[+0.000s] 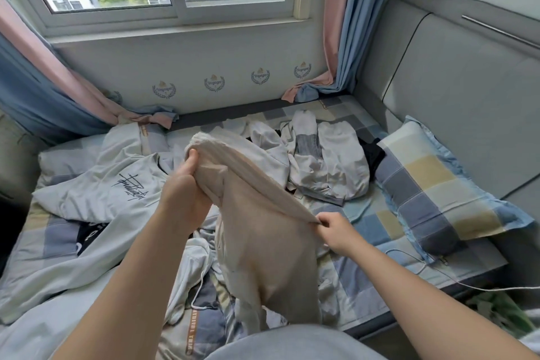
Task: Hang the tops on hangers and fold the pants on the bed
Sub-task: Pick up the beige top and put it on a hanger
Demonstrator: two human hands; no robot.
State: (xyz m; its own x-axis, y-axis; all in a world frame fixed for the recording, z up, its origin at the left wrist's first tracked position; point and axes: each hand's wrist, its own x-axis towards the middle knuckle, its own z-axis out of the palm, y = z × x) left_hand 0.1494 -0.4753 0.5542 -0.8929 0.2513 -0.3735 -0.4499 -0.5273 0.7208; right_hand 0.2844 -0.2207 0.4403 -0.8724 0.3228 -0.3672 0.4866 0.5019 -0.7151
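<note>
Laundry in mid-sort on a checked bed. At left of the frame, spread out and in nobody's grip: pale grey top with a black script print. Left of centre, raised above the heap: left hand, clamped round one end of a bunched waistband, thumb on top. Strung from it across the middle of the frame — beige pants, held up off the bedding, legs hanging toward the lower edge over a drawstring top. Right of centre and lower: right hand, pinching the other end of the waistband between thumb and fingertips. Beyond, toward the upper middle, a white and grey jacket in a crumple; at far right, a checked pillow.

Judged to be the opening of the fold, with no hanger in sight for the tops. To do it well: draw the waistband taut between both grips, shake once to let the legs drop straight, then bring the two ends together for a leg-on-leg match. Lay down on the sheet right of centre rather than on the heap — wrinkles likely otherwise. Keep the hems clear of the drawstring top's cord; easy to snag. Smooth flat with a palm before halving from hem to waist.
</note>
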